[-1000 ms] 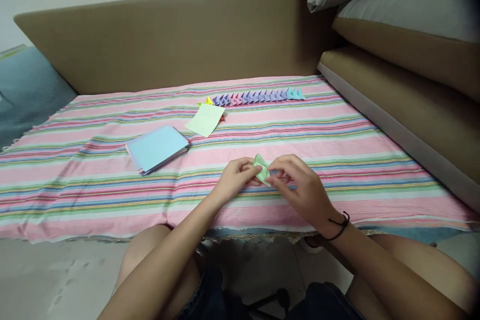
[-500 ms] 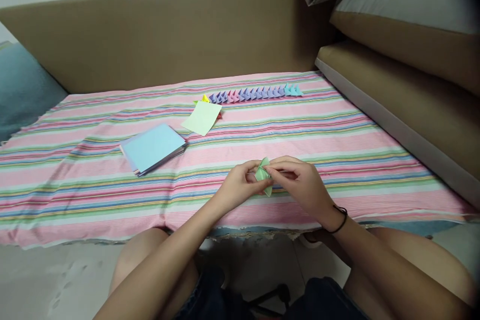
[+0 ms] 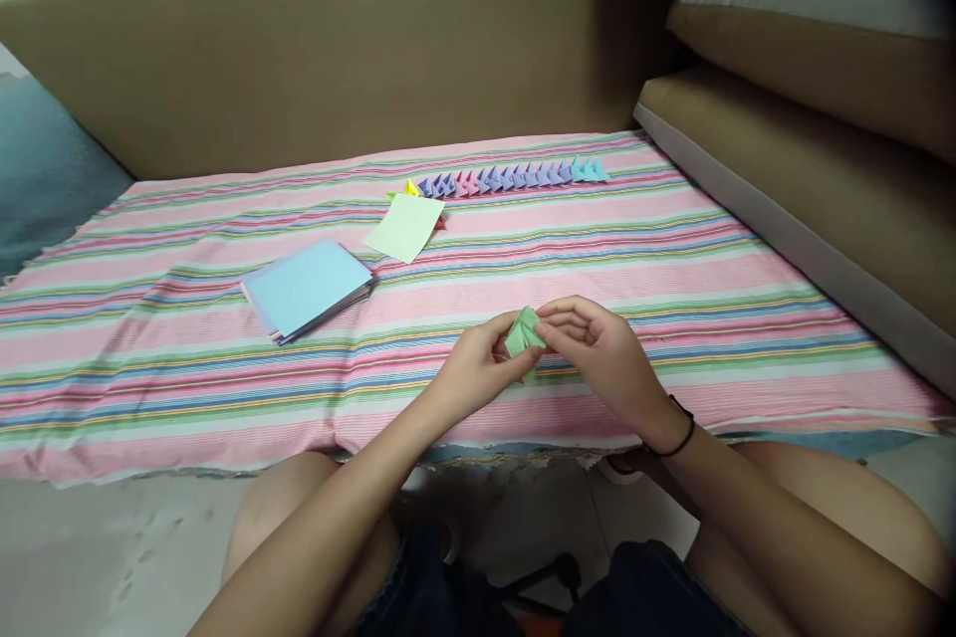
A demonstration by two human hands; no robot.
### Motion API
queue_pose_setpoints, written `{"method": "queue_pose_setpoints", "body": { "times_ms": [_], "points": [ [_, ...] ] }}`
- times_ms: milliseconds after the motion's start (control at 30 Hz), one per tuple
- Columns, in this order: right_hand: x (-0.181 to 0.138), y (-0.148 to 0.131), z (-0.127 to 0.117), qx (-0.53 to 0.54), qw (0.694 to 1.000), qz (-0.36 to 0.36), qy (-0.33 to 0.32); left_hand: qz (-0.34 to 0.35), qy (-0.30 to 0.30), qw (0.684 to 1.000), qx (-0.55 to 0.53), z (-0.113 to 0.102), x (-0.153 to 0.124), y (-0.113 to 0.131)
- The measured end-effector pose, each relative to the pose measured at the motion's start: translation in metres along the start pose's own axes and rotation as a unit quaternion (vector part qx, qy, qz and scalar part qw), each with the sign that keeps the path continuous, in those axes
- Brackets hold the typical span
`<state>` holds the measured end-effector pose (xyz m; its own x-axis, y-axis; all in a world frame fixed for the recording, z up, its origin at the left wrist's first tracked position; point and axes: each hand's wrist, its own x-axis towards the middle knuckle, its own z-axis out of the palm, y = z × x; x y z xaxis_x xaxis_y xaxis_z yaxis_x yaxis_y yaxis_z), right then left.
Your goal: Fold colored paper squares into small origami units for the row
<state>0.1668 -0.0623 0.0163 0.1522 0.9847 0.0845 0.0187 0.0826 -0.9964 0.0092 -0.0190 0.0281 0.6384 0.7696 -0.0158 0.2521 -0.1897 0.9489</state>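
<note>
A small folded piece of light green origami paper [image 3: 523,336] is held between both hands above the front part of the striped cloth. My left hand [image 3: 480,365] grips it from the left, thumb along its lower edge. My right hand [image 3: 597,343] pinches its right side between thumb and fingers; a dark band circles that wrist. Behind the hands lies a flat pale green paper sheet [image 3: 407,228], partly covering a small red folded piece. To its left sits a stack of coloured paper [image 3: 314,289] with light blue on top.
Along the back runs a row of folded paper pieces [image 3: 515,179] in yellow, purple, pink and turquoise. The pink striped cloth [image 3: 186,358] covers the seat. Stacked cushions [image 3: 792,189] border the right side, a brown backrest [image 3: 358,70] the rear, and a blue cushion [image 3: 52,169] the left.
The green paper has been turned and now shows a wider, more opened face. My right hand's fingers have shifted at its right edge. The view has tilted slightly.
</note>
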Motion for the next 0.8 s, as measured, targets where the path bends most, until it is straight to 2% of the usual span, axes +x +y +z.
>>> {"method": "queue_pose_setpoints", "body": {
  "times_ms": [100, 233, 400, 533, 600, 700, 800],
  "points": [
    [0.001, -0.001, 0.001, -0.013, 1.000, 0.004, -0.008, 0.003, -0.029, 0.999, -0.015, -0.002, -0.001, 0.003],
    [0.002, -0.001, 0.000, -0.023, 0.999, 0.031, -0.021, 0.015, -0.033, 0.999, 0.035, -0.002, -0.002, 0.005],
    [0.004, -0.002, -0.002, -0.010, 0.998, 0.039, -0.048, 0.020, -0.047, 0.999, 0.018, -0.002, -0.002, 0.006],
    [0.003, -0.004, 0.001, -0.004, 0.998, 0.041, -0.037, 0.014, -0.047, 0.999, 0.010, -0.001, -0.003, 0.009],
    [0.001, -0.005, 0.003, -0.014, 0.999, 0.035, -0.008, 0.008, -0.057, 0.998, -0.023, -0.001, -0.004, 0.012],
    [0.000, -0.006, 0.005, -0.033, 0.999, 0.017, 0.037, -0.012, -0.078, 0.988, -0.133, -0.002, -0.005, 0.013],
    [-0.001, -0.009, 0.006, -0.007, 0.999, 0.000, 0.047, -0.052, -0.071, 0.968, -0.237, -0.004, -0.002, 0.009]
  ]
}}
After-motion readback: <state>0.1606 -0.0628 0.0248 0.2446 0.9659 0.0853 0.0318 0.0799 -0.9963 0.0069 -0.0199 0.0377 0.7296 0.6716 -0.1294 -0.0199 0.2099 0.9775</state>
